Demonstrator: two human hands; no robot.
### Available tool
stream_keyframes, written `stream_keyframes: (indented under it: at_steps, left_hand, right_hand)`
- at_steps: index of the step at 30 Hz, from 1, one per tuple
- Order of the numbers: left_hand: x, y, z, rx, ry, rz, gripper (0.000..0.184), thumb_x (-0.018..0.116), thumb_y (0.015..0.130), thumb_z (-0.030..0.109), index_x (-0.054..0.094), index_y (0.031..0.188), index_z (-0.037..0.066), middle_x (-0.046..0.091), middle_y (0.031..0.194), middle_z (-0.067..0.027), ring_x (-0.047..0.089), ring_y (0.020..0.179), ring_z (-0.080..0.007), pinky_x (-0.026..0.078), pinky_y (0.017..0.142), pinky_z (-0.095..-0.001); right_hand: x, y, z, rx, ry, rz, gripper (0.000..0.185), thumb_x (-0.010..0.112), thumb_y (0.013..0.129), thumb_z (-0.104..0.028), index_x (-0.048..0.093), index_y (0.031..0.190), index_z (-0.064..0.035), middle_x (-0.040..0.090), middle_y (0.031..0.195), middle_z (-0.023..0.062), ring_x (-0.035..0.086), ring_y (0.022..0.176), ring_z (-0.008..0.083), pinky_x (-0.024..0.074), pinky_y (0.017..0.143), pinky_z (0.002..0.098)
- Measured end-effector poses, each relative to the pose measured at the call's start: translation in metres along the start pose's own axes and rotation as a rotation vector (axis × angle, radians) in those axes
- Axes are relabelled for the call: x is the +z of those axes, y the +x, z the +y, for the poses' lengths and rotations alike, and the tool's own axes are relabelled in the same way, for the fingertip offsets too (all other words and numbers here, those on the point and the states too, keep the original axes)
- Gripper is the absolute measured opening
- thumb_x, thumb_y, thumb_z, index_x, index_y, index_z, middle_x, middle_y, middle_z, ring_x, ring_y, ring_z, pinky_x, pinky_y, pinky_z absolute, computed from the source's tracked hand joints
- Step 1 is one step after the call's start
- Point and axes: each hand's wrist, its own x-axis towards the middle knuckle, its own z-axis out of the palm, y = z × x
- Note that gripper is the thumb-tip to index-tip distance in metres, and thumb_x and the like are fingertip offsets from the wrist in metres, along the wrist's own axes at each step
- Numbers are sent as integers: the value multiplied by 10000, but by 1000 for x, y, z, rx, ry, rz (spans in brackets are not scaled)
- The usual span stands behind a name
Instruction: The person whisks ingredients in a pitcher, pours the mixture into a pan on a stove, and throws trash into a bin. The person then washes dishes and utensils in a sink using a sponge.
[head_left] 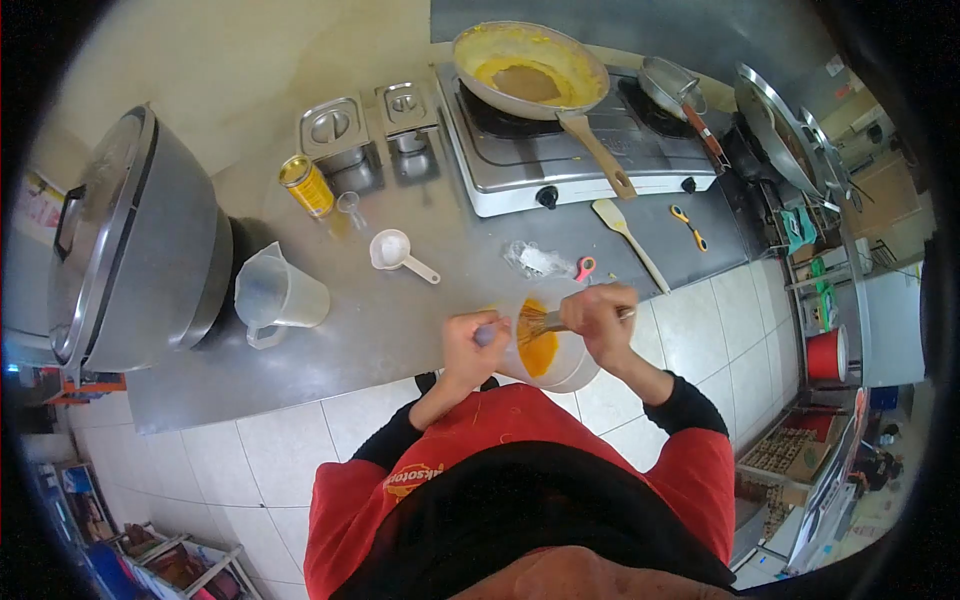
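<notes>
At the front edge of the steel counter, a translucent plastic pitcher (pixel 572 370) is tipped so that its mouth faces me. Orange-yellow liquid (pixel 540 352) lies inside it. My left hand (pixel 470 350) is closed around the pitcher's handle (pixel 487 334) on its left side. In my right hand (pixel 602 318) is a whisk (pixel 553 321), gripped by its handle, with the wires down in the liquid. Just beyond the pitcher lie a crumpled clear plastic bag (pixel 538 260) and scissors with red-pink handles (pixel 586 267).
A pan (pixel 530 70) with yellow residue sits on the gas stove (pixel 490 180). A spatula (pixel 628 240) and yellow-handled scissors (pixel 689 228) lie right. Leftward are a white scoop (pixel 393 250), another pitcher (pixel 290 292), a yellow can (pixel 308 187), lidded steel containers (pixel 335 128) and a large pot (pixel 150 240).
</notes>
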Motion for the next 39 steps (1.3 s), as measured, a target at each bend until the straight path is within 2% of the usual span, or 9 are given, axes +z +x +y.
stream_keyframes:
  at_steps: [5, 8, 13, 16, 18, 23, 26, 36, 39]
  left_hand:
    - [37, 2, 6, 12, 59, -141, 198, 564, 661, 130, 505, 543, -18, 346, 403, -98, 301, 350, -108, 254, 348, -265]
    - [60, -5, 14, 36, 37, -107, 218, 574, 657, 164, 517, 542, -12, 351, 398, -128, 310, 326, -150, 274, 348, -280]
    - [93, -13, 18, -22, 99, -298, 253, 580, 650, 226, 547, 551, -4, 414, 438, -163, 400, 347, -251, 306, 363, -318]
    - [115, -23, 15, 2, 31, -281, 261, 577, 644, 236, 546, 547, -4, 430, 447, -162, 422, 379, -282, 318, 384, -333]
    - [128, -33, 9, -104, 110, -411, 276, 573, 642, 257, 548, 549, -1, 441, 457, -168, 430, 386, -287, 321, 394, -348]
    - [153, -51, -4, -15, 147, -410, 277, 566, 652, 262, 556, 566, -1, 468, 477, -171, 458, 402, -261, 341, 409, -333]
    - [160, -54, -1, 3, 149, -384, 281, 560, 651, 265, 557, 562, -1, 465, 475, -173, 456, 400, -254, 343, 413, -328]
    - [165, -58, -13, -38, 134, -371, 328, 540, 657, 302, 538, 529, 0, 442, 468, -179, 423, 391, -290, 330, 416, -352]
    - [161, -59, -15, 0, 223, -409, 274, 551, 657, 263, 571, 592, -2, 479, 501, -168, 471, 419, -258, 348, 426, -325]
  right_hand:
    - [-18, -33, -20, -17, 380, 342, 291, 434, 796, -131, 389, 512, -90, 312, 450, 10, 325, 383, 109, 243, 371, 247]
    - [-46, -57, 13, -96, -236, 305, 230, 471, 784, -109, 479, 583, 2, 415, 470, 1, 376, 403, 79, 271, 371, 213]
    - [-72, -93, -13, -128, 338, 477, 261, 475, 800, -135, 408, 561, -56, 349, 485, -8, 326, 439, 77, 275, 409, 231]
    - [-82, -117, 16, 100, -358, 369, 332, 407, 832, -203, 376, 519, -94, 307, 454, -2, 311, 404, 91, 277, 426, 227]
    - [-68, -118, -1, 67, 94, 902, 354, 377, 841, -217, 371, 506, -106, 263, 432, -9, 284, 384, 91, 268, 414, 218]
    - [-94, -142, 9, 72, -264, 437, 246, 459, 784, -74, 414, 542, -76, 354, 448, -33, 330, 417, 54, 247, 419, 195]
    - [-93, -144, -33, -160, 329, 675, 324, 445, 798, -114, 336, 493, -110, 263, 414, -38, 278, 386, 78, 249, 395, 222]
    - [-128, -165, 65, 7, -324, 542, 354, 423, 824, -215, 350, 504, -82, 344, 416, -9, 299, 357, 89, 221, 364, 240]
    - [-89, -151, -22, -96, 196, 732, 356, 469, 799, -139, 345, 469, -86, 335, 429, -26, 331, 404, 76, 269, 387, 215]
